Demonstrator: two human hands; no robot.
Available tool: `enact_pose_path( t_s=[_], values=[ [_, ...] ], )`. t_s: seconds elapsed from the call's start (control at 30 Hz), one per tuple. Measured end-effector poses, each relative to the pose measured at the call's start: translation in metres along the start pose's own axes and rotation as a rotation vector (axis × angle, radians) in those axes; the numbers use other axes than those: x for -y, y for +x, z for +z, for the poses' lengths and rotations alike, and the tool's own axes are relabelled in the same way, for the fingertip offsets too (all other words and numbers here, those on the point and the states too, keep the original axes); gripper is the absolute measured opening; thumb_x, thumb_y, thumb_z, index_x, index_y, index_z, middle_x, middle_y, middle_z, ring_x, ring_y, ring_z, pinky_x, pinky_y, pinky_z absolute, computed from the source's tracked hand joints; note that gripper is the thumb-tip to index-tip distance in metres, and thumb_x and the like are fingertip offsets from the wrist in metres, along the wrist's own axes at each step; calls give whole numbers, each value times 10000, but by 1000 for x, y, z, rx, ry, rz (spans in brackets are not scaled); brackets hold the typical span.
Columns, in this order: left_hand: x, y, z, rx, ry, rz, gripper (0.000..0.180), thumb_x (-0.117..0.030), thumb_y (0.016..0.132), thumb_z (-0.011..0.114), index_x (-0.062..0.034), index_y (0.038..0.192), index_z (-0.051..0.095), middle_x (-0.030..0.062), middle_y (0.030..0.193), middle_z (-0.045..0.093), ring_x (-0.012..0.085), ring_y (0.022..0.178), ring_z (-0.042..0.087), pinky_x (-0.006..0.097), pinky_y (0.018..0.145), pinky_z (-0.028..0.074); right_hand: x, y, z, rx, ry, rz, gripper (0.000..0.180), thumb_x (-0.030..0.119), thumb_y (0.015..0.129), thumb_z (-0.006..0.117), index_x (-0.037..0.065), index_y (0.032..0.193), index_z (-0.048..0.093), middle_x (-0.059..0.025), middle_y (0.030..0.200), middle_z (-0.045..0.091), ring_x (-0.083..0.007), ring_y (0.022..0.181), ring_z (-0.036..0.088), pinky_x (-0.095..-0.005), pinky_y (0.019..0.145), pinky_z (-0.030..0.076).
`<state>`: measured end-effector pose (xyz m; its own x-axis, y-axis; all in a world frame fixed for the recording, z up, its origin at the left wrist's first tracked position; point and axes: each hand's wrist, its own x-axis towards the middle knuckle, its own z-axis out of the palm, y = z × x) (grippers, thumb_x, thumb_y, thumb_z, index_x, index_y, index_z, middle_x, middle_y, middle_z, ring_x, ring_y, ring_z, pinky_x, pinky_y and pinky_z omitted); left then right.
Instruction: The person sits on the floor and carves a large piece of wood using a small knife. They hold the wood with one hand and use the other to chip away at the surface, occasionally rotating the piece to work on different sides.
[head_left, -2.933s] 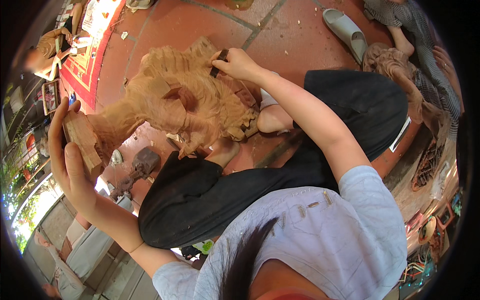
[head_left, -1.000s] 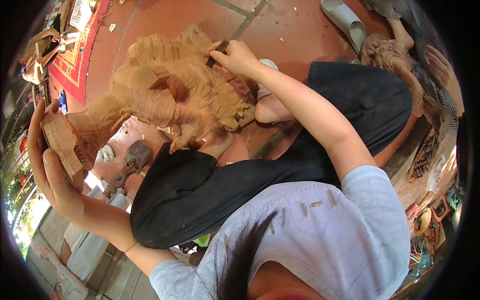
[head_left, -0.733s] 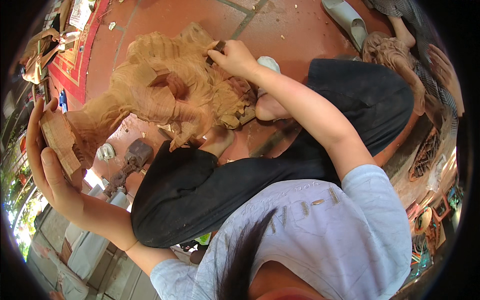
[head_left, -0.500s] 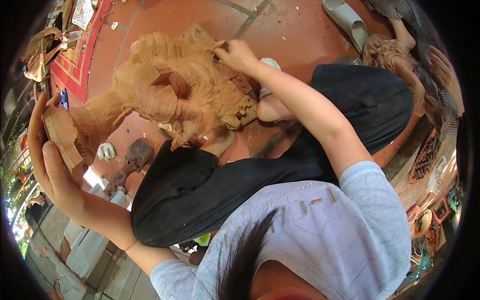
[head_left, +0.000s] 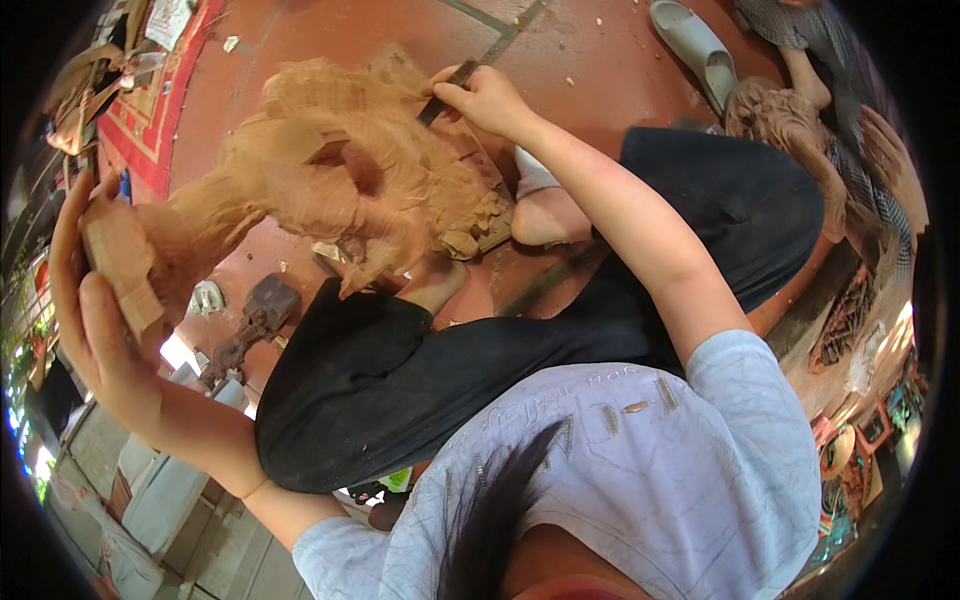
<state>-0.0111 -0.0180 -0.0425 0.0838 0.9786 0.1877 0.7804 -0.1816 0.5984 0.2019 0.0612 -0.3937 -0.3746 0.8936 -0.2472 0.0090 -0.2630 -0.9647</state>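
A large light-brown wood carving (head_left: 310, 190) with wavy, finely grooved surfaces lies tilted across the space before my crossed legs. My left hand (head_left: 110, 310) is wrapped round the block-like end (head_left: 125, 260) of the carving at the left. Between the fingers and thumb of my right hand (head_left: 487, 98) is a small dark flat strip (head_left: 447, 92), its lower end by the carving's far right side. Whether the strip is stiff or a folded sheet is hard to tell. The carving's underside is hidden.
A grey slipper (head_left: 690, 50) lies on the red tile floor (head_left: 560, 60) at the far right. Near it are another person's foot (head_left: 805, 80) and a second carving (head_left: 770, 110). A red rug (head_left: 150, 120) lies at the far left, and a dark carved piece (head_left: 265, 310) by my left knee.
My right hand has shifted slightly up and right, and the dark strip now shows longer and slanted. The carving and my left hand have moved only a little.
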Motion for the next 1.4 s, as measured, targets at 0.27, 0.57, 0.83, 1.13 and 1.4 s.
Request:
enact_pose_path(
  t_s=[0.27,0.57,0.83,1.13,1.4],
  values=[
    [7,-3,-1,17,27,14,523,-284,927,413,61,1319,443,194,1292,510,254,1224,467,362,1058,293,21,-8,11,-13,-248,13,272,242,837,522,92,994,685,-162,899,678,-344,866,640,-409,812,501],
    [4,-2,-2,20,18,14,487,-245,938,391,49,1323,443,191,1291,510,246,1222,464,362,1052,297,12,-25,16,-103,-338,-62,273,223,850,527,43,978,688,-118,820,693,-229,737,664,-324,697,521],
    [3,2,-2,37,-16,30,470,-218,931,394,40,1318,458,183,1298,510,240,1217,466,354,1052,296,-2,-29,20,-178,-433,-103,265,204,845,546,5,962,676,-143,787,689,-252,659,665,-349,649,526],
    [7,3,-4,42,41,58,495,-263,931,412,35,1325,452,206,1287,515,253,1211,475,365,1049,304,-5,-8,2,-176,-56,-35,250,205,844,521,36,936,680,-95,696,669,-186,625,662,-310,623,521],
    [-5,2,5,-39,71,19,519,-279,925,398,51,1323,446,206,1314,493,269,1241,465,375,1067,301,0,-36,29,-276,-402,-167,245,226,843,536,93,969,700,-162,853,685,-303,804,665,-360,739,516]
  ],
)
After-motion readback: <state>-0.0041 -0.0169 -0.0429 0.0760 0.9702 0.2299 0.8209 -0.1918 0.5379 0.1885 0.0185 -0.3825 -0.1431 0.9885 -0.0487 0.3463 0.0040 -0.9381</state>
